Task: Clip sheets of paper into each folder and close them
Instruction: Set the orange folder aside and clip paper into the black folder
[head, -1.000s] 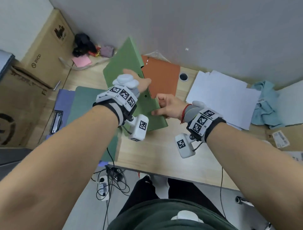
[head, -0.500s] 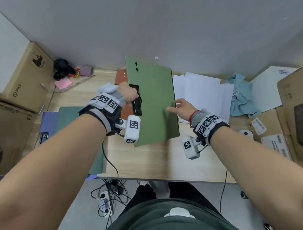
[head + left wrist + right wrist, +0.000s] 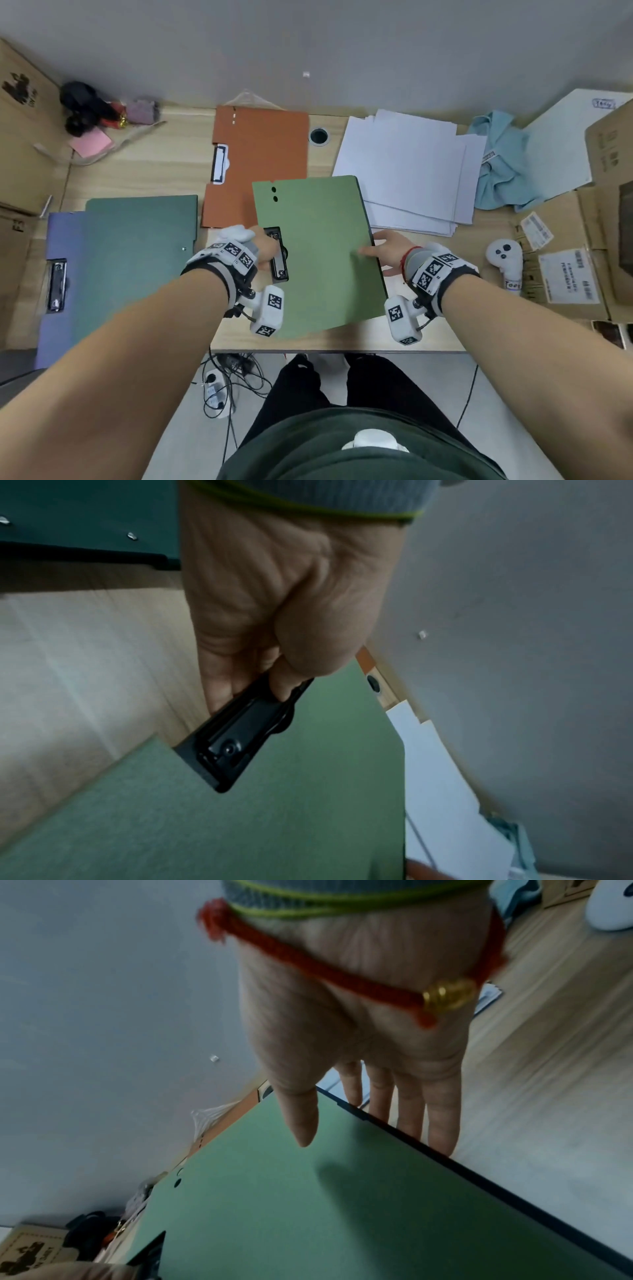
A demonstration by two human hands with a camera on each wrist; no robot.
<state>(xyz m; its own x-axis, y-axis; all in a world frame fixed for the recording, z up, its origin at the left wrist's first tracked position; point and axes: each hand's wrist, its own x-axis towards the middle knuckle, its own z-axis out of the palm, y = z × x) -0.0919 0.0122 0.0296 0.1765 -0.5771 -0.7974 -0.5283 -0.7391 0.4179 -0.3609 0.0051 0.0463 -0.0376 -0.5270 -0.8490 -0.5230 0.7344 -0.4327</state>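
Observation:
A light green folder [image 3: 322, 253] lies closed, held between both hands over the middle of the table. My left hand [image 3: 265, 248] grips the black clip [image 3: 279, 255] at the folder's left edge; the left wrist view shows its fingers [image 3: 274, 615] curled round the clip [image 3: 240, 739]. My right hand [image 3: 383, 251] pinches the right edge, with the thumb on top of the cover [image 3: 308, 1218] and the fingers [image 3: 407, 1110] underneath. An orange folder [image 3: 263, 150] lies behind. A loose stack of white paper [image 3: 407, 171] sits at the back right.
A dark green folder [image 3: 137, 260] lies on a purple one [image 3: 58, 246] at the left. A blue cloth [image 3: 503, 164], cardboard boxes [image 3: 582, 260] and a white controller [image 3: 505, 257] crowd the right. Black items [image 3: 82, 106] sit back left. A cable hole [image 3: 318, 136] is near the wall.
The green folder has come down from standing tilted near the wall to lying nearly flat, closer to me. Both hands moved with it.

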